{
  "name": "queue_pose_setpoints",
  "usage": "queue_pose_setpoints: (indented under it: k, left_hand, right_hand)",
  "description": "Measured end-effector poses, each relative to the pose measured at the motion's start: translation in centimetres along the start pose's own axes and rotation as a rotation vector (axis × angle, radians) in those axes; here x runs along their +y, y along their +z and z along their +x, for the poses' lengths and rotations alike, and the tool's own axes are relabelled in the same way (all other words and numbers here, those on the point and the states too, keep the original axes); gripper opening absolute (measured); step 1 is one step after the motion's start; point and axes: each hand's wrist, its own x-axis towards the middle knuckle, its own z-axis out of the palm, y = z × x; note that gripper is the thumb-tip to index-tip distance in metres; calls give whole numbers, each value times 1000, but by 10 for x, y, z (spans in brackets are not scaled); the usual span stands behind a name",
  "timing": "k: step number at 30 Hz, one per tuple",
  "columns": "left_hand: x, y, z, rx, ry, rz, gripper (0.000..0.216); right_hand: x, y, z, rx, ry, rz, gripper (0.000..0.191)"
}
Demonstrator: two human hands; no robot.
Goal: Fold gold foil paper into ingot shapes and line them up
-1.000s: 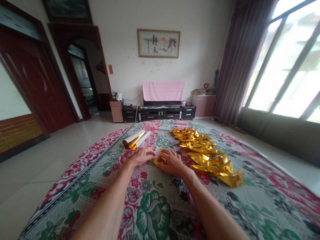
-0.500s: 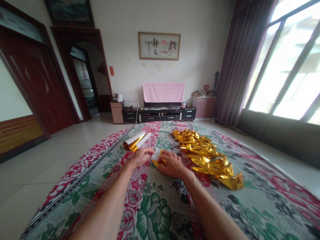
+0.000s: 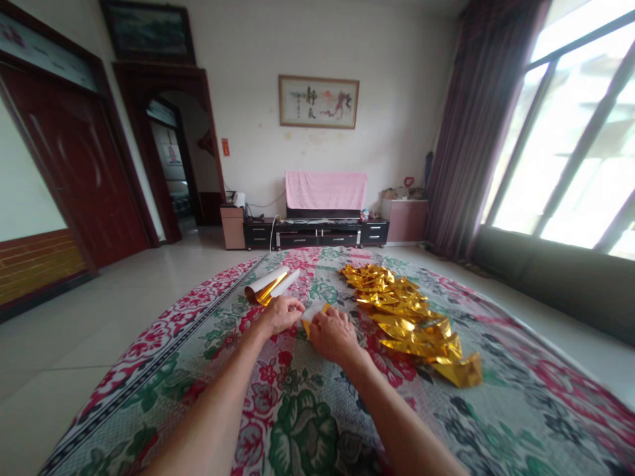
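A small sheet of gold foil paper (image 3: 312,309), its white back upward and gold edges folded in, lies on the tablecloth between my hands. My right hand (image 3: 333,332) bears down on its right side, with the fingers curled over the paper. At the left edge of the sheet is my left hand (image 3: 284,313); its fingers are bent and drawn together, and whether they grip the paper is hidden. Beyond that hand lies a loosely rolled batch of gold foil sheets (image 3: 270,285) with white backs. To the right stretches a heap of folded gold foil pieces (image 3: 397,304).
A floral tablecloth (image 3: 305,430) covers the round table. Past its far edge stand a low black TV cabinet (image 3: 317,238) and a pink cloth (image 3: 326,190) draped over what stands on it. A curtain (image 3: 466,132) and window are at right, a dark red door (image 3: 74,145) at left.
My right hand has turned and shifted slightly left over the paper, its fingers now more curled. My left hand stays beside the sheet. The view has tilted up a little.
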Motion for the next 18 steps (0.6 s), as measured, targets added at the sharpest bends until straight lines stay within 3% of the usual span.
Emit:
queue_pose_setpoints:
  k: [3, 9, 13, 18]
  left_hand:
    - [5, -2, -2, -60, 21, 23, 31]
    - [15, -8, -5, -294, -23, -5, 32]
    - [18, -8, -4, -321, -45, 4, 31]
    - [20, -9, -5, -311, -67, 4, 30]
  right_hand:
    - [6, -3, 5, -89, -62, 12, 25]
    - [31, -12, 16, -209, -407, 50, 24]
    - [35, -12, 17, -203, -443, 54, 22]
    - [32, -4, 15, -124, -383, 39, 28]
